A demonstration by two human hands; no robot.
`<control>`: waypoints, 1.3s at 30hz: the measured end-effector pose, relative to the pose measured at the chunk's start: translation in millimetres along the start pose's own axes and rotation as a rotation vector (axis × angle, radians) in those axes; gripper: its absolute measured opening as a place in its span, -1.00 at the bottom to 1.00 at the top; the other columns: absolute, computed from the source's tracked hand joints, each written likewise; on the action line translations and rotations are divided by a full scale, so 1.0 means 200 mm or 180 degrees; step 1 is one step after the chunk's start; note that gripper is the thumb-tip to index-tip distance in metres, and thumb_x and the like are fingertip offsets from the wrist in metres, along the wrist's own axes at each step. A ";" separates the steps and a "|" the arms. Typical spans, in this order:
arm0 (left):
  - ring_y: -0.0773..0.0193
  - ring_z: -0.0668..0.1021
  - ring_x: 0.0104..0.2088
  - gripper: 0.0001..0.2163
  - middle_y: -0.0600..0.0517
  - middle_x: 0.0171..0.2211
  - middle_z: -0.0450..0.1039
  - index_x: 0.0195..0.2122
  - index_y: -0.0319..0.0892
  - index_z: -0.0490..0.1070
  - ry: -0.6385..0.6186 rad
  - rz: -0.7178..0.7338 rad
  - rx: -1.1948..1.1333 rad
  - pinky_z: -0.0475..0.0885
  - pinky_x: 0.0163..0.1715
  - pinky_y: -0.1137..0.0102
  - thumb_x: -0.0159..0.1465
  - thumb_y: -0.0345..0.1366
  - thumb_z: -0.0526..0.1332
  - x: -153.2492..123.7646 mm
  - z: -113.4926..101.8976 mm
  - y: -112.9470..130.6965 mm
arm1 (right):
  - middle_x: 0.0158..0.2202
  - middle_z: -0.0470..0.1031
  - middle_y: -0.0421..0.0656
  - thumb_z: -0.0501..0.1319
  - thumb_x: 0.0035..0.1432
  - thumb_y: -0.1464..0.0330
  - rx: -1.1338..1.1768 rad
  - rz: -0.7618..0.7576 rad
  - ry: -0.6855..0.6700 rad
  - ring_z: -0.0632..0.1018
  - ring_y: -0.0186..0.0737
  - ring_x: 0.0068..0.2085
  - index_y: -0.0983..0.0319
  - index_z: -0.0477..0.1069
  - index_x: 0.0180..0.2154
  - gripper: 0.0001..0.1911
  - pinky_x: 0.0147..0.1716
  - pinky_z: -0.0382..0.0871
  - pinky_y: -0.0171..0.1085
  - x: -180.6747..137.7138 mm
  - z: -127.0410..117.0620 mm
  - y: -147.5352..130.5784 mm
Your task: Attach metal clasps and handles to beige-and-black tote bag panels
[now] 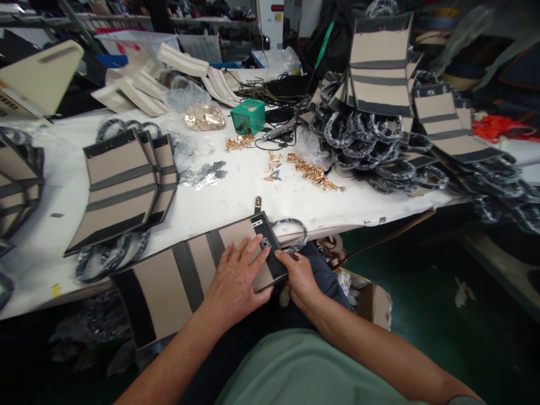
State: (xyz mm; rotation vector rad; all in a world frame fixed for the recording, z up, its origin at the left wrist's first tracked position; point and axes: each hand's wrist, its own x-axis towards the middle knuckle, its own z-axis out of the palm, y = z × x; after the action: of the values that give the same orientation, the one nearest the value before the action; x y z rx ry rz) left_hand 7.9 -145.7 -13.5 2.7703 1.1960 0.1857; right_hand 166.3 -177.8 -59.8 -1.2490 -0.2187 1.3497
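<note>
A long bag panel [164, 292], beige with grey and black bands, lies slanted over the table's front edge and my lap. My left hand [236, 275] rests flat on it with fingers spread. Its fingertips touch a small metal plate [265, 243] on the panel's black end strip. Beside that plate is a slotted metal piece [257, 223]. My right hand [301, 278] grips the panel's right end, thumb on top and the other fingers mostly hidden. A plastic-wrapped handle [304, 228] loops out from that end. A short strap with a metal clasp [258, 203] sticks out at the far edge.
On the white table [219, 205] lie gold-coloured metal fittings [312, 173], a green box [248, 116], a corded tool [278, 130] and grey metal pieces [205, 175]. Stacked bag panels stand left [122, 163] and right [379, 73]. A cardboard box [382, 306] sits below.
</note>
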 end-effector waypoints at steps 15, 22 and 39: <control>-0.14 0.11 0.42 -0.34 -0.12 0.41 0.13 0.32 -0.11 0.28 -0.0055 -0.0086 0.0052 0.02 0.38 -0.10 0.20 -0.04 0.29 -0.02 0.04 0.03 | -0.49 0.56 -0.18 0.44 -0.05 0.21 -0.0200 0.0024 -0.0001 0.51 -0.29 -0.54 0.29 0.55 -0.37 -0.72 -0.51 0.45 -0.33 0.00 -0.02 0.00; -0.12 0.06 0.43 -0.22 -0.10 0.43 0.07 0.36 -0.09 0.22 -0.0107 -0.0108 0.0099 -0.03 0.40 -0.09 0.12 -0.06 0.40 -0.02 0.06 0.03 | -0.48 0.56 -0.15 0.44 -0.05 0.17 -0.0318 0.0051 -0.0150 0.55 -0.23 -0.50 0.28 0.54 -0.39 -0.69 -0.47 0.49 -0.30 0.02 -0.04 0.00; -0.17 0.12 0.40 -0.23 -0.17 0.38 0.15 0.31 -0.12 0.27 -0.0166 -0.0074 -0.0154 0.00 0.38 -0.07 0.07 -0.08 0.42 0.00 0.02 0.01 | -0.70 0.15 -0.34 0.25 0.22 0.20 0.0052 -0.1722 -0.1139 0.19 -0.44 -0.72 0.21 0.26 -0.60 -0.59 -0.70 0.12 -0.36 0.18 0.29 -0.48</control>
State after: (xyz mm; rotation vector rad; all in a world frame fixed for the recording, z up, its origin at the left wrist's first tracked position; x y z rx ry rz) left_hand 10.1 -146.6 -17.3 2.7013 1.1943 0.1377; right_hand 190.9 -93.1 17.4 -0.8393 -0.7399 1.0816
